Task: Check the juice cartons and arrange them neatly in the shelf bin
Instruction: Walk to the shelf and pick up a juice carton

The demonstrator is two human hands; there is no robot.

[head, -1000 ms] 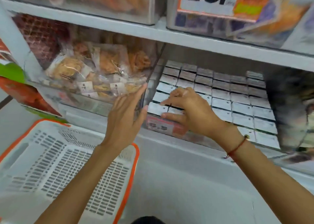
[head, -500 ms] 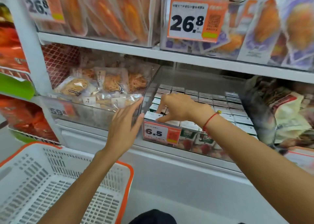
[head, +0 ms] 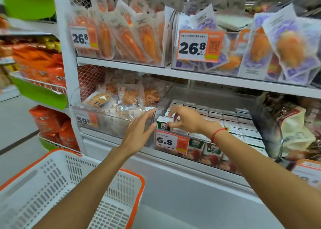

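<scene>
Rows of small white-topped juice cartons (head: 231,122) with green and red fronts fill a clear plastic shelf bin (head: 199,96) on the lower shelf. My right hand (head: 186,120) grips one juice carton (head: 164,122) at the bin's front left corner, raised partly above its neighbours. My left hand (head: 139,132) is spread flat against the bin's left front corner, fingers apart, holding nothing. A 6.5 price tag (head: 171,142) hangs on the bin's front wall.
A white basket with an orange rim (head: 73,190) sits below my left arm. A clear bin of bagged pastries (head: 118,105) stands left of the juice bin. A dark bag of packaged goods (head: 288,124) is to the right. Snack packs (head: 132,36) fill the upper shelf.
The view has tilted up and back, showing more of the shelves. My right hand has closed on the front-left carton and lifted it partly out. My left hand stays at the bin's corner.
</scene>
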